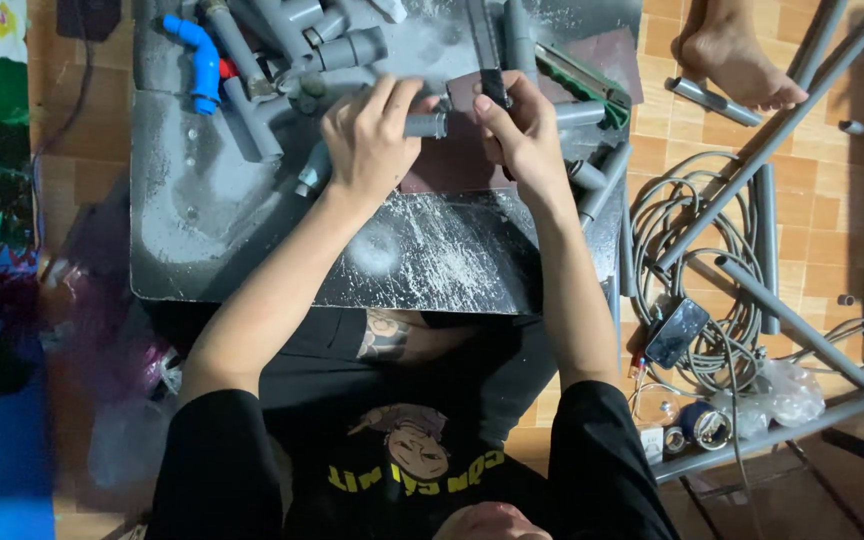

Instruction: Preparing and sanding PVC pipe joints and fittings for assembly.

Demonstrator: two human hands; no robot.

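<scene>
Hands: we see our left hand gripping a short grey pipe, our right hand pinching brown sandpaper at its end.
Pipe: held just above the dusty counter.
Nearby: grey fittings, blue elbow.

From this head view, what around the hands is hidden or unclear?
- Gray pipe piece: its left end is hidden inside the left hand.
- Dark sanding sheet: mostly covered by the right hand; whether it wraps the pipe is unclear.
- Pile of gray fittings: cut off by the top edge.
- Phone: screen too small to read.
</scene>
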